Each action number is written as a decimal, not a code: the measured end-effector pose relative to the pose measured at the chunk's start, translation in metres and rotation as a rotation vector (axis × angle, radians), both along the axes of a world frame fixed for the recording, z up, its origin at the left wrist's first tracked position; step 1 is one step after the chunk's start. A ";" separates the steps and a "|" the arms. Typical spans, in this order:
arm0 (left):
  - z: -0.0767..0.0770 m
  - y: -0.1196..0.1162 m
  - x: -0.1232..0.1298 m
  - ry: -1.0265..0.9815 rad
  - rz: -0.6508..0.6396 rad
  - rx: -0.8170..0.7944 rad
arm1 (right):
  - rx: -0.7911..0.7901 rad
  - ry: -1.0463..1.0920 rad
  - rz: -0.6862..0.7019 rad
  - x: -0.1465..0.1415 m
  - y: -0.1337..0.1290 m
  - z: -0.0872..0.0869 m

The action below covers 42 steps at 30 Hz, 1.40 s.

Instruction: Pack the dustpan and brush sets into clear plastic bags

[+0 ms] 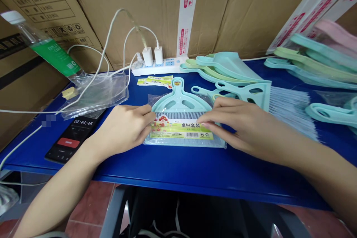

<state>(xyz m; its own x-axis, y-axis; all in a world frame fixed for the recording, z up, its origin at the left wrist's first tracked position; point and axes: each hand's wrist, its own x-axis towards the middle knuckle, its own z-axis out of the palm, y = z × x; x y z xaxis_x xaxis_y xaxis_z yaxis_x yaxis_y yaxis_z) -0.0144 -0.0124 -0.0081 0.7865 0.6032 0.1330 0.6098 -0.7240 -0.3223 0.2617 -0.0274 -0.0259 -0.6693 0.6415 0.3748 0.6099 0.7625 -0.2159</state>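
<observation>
A light-blue dustpan [181, 106] lies in a clear plastic bag [220, 142] on the blue table, with a bristled brush [178, 116] over it. A yellow-green label card [189, 131] with a mushroom picture lies across the bristles. My left hand [126, 128] is closed at the bag's left edge, fingers curled and their tips partly hidden. On the other side, my right hand [237, 126] has its thumb and fingertips together at the label's right part, pinching the bag there; whether the card is also pinched I cannot tell.
Loose dustpans [225, 67] and brushes [290, 108] lie behind and right; bagged sets [320, 59] are stacked far right. More label cards [156, 80] lie near a power strip [170, 66]. A phone [72, 137], plastic bags [97, 91], a tilted bottle [52, 54] and cables occupy the left.
</observation>
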 end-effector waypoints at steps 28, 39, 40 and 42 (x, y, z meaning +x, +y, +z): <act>-0.001 0.002 0.003 0.067 0.185 -0.065 | -0.001 -0.220 -0.271 0.005 0.000 -0.009; -0.002 0.002 0.007 0.194 0.275 -0.113 | -0.045 -0.329 -0.331 0.003 -0.003 -0.007; -0.003 0.002 0.007 0.190 0.270 -0.121 | -0.054 -0.327 -0.336 0.002 -0.003 -0.007; -0.003 0.002 0.007 0.180 0.255 -0.127 | -0.064 -0.317 -0.340 0.002 -0.003 -0.007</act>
